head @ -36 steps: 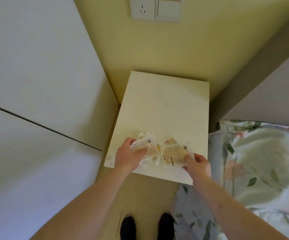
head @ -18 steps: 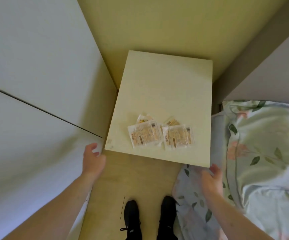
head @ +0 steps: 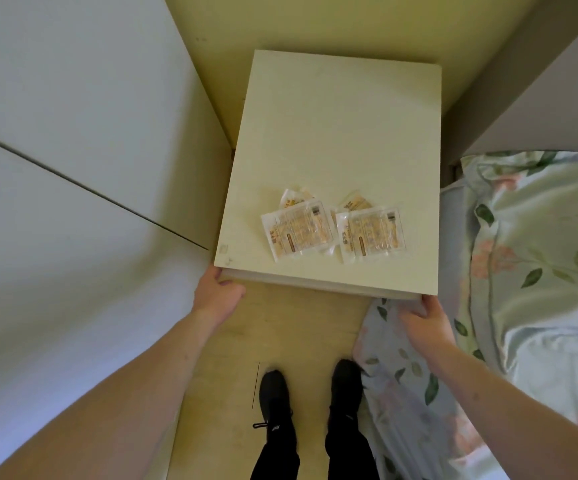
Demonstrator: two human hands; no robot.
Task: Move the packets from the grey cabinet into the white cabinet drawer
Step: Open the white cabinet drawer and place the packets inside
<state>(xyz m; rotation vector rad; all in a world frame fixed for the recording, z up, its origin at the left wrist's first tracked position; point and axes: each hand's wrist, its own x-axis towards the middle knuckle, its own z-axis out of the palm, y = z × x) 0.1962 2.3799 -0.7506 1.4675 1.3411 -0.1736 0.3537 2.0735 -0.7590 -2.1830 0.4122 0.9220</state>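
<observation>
- The packets [head: 332, 230] are lying loose on the top of the white cabinet [head: 332, 133], near its front edge; a second ago both hands were holding them there, so they are now released and sitting in two overlapping piles side by side, touching nothing but the cabinet top and each other.
- The left hand [head: 216, 292] is now reaching under the front left corner of the white cabinet, fingers curling at the front edge; whether they are truly gripping it I cannot tell, since the fingertips are hidden beneath the lip.
- The right hand [head: 426, 315] is doing the same at the front right corner, just beside the flowered bedding [head: 530, 254]; its fingers are bending onto the edge, their hold likewise hidden.
- Judging from this, the person is parking the packets and getting ready to pull the drawer open with both hands; no drawer is showing open yet.
- The packets are therefore out of the grey cabinet but not yet in the drawer; once it is open they are needing one more pick-up and drop.
</observation>
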